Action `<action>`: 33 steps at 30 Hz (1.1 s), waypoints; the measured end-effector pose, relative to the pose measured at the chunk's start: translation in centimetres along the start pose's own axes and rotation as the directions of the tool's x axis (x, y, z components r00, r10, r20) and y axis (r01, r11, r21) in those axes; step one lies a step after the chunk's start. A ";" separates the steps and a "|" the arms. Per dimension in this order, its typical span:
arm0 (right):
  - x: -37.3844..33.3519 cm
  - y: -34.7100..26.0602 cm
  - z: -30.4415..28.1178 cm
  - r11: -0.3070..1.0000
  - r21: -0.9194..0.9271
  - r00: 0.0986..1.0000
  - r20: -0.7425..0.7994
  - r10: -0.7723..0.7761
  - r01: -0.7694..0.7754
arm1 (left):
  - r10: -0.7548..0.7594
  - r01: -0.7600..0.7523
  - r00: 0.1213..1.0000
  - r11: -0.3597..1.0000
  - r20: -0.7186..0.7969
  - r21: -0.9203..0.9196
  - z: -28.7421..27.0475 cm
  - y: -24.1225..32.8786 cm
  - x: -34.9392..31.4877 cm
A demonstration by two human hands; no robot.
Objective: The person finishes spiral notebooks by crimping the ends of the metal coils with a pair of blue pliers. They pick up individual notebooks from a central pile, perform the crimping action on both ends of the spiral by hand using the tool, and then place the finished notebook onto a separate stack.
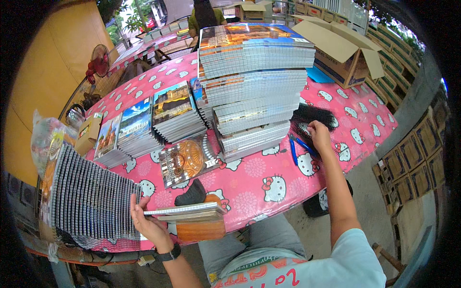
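Note:
At the table's near edge, a thin unbound notebook (185, 209) lies edge-on over a brown wooden block (200, 229). My left hand (148, 225) grips its left end, fingers up along the edge. Farther right, my right hand (318, 136) reaches to a pile of black spiral binding coils (314, 117), its fingers pinched at the coils' near edge. Blue-handled pliers (301, 148) lie just below that hand. Behind the block sits a dark wedge-shaped thing (190, 193). A notebook with an orange patterned cover (186, 161) lies flat beyond it.
A tall stack of notebooks (257, 91) stands mid-table; spiral-bound stacks (139, 125) and a long coil-edged row (93, 192) fill the left. An open carton (343, 53) stands far right on the pink tablecloth (249, 185). A red fan (98, 62) and another person (206, 19) are beyond.

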State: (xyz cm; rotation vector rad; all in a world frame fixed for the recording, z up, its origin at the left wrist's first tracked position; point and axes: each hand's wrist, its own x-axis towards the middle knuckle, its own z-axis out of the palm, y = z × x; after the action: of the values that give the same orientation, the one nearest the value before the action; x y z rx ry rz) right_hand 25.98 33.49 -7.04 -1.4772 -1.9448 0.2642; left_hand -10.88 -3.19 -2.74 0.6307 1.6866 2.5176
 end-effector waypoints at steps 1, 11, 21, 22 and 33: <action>0.1 0.1 -0.1 0.998 -0.034 0.998 -0.046 -0.049 0.047 | -0.013 0.013 1.000 0.999 0.021 -0.030 0.2 0.4 0.0; -7.3 -14.4 -12.4 0.812 0.578 0.996 -0.057 -0.062 0.084 | 0.226 -0.618 0.770 0.494 0.597 0.611 3.4 3.1 -6.8; -16.1 -23.0 -6.0 0.683 0.711 0.595 0.480 -0.645 0.167 | 0.233 -0.705 0.690 0.429 0.685 0.564 6.4 2.7 -7.7; -16.0 -23.0 -5.7 0.681 0.715 0.618 0.467 -0.633 0.158 | 0.231 -0.705 0.690 0.430 0.686 0.564 6.5 2.7 -7.7; -14.2 -23.0 -3.5 0.541 0.792 0.494 0.364 -0.790 0.282 | 0.132 -0.642 0.645 0.628 0.753 0.439 5.2 4.5 -6.4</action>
State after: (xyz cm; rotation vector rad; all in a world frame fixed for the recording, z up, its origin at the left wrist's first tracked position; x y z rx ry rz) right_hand 12.13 11.97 2.32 -0.1290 -2.4249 1.1983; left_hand -2.30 -2.12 1.00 1.9194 2.2507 1.3391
